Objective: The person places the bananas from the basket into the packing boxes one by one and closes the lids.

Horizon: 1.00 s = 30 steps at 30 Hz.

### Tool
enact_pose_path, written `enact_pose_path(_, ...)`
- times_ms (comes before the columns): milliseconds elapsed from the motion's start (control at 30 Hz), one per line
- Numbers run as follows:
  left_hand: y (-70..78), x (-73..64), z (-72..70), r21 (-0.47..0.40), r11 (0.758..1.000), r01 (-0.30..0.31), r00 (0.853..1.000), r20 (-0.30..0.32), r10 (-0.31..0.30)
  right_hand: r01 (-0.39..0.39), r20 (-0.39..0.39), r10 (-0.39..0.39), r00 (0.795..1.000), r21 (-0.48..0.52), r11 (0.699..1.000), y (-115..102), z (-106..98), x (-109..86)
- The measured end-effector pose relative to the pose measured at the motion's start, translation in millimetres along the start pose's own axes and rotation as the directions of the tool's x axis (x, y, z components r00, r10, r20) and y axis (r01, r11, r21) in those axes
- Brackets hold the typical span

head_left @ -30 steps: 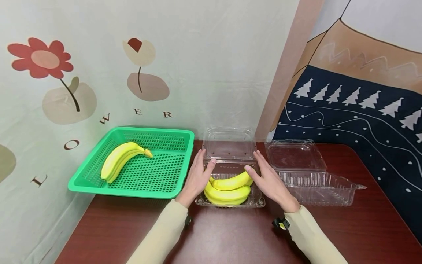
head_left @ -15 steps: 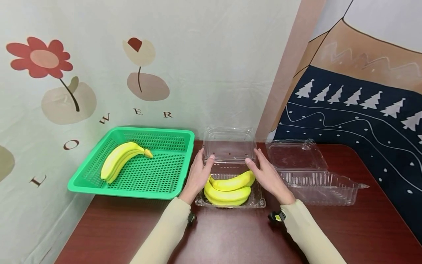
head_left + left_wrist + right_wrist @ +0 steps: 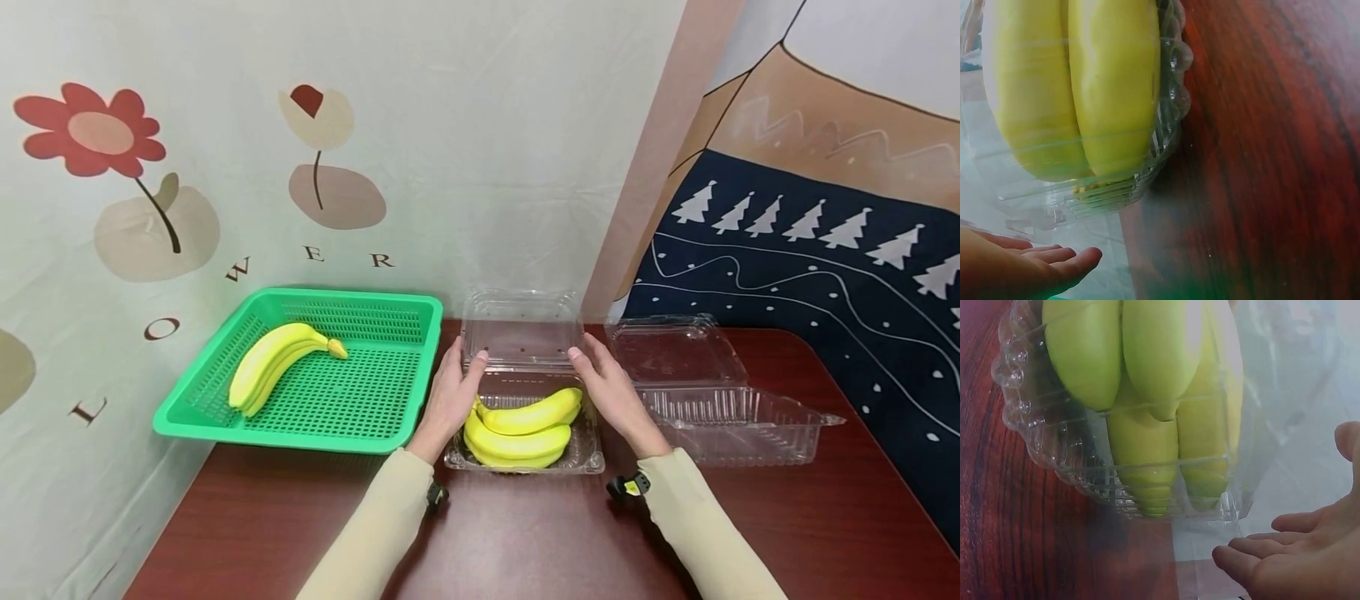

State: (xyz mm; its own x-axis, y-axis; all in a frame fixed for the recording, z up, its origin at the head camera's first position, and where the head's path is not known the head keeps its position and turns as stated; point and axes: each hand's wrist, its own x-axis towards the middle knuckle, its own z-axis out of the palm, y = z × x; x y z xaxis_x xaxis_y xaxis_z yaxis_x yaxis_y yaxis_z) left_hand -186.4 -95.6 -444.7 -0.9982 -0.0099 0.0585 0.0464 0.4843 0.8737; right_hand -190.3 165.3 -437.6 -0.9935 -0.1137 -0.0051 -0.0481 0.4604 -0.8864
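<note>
A bunch of yellow bananas [image 3: 517, 442] lies in the base of a clear plastic clamshell box [image 3: 588, 460] at the table's middle. Its lid [image 3: 522, 329] is tipped back against the wall. Along the box's left side is my left hand [image 3: 450, 400], fingers extended forward and thumb apart. My right hand [image 3: 617, 400] mirrors it on the right, its thumb near the hinge. Seen from the left wrist, the fingers [image 3: 1072, 265] lie just outside the see-through side wall. In the right wrist view, extended fingers [image 3: 1238, 562] show beside the box, with nothing in the palm.
To the left stands a green plastic basket [image 3: 352, 443] with another banana bunch [image 3: 281, 362] in it. A second clear clamshell box [image 3: 738, 429], lid laid open, sits on the right. A printed cloth wall [image 3: 480, 167] rises behind the dark red table [image 3: 525, 542].
My right hand has shifted right, away from the bananas, uncovering their right end. My left hand has moved only slightly. The bananas and boxes stay in place.
</note>
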Motion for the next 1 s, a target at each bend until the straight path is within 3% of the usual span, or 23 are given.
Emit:
enact_pose_path(333,2.9,-1.0,-1.2,-0.001,1.000,-0.020,0.999,-0.037,0.020,0.022,-0.077,-0.015,0.997,0.080,0.997,-3,-1,-5.1)
enact_pose_path(1000,17.0,-9.8,-7.1,-0.107,0.991,-0.077,0.994,-0.086,0.068,0.046,-0.159,-0.026,0.987,0.121,0.992,-14,-7,-16.6)
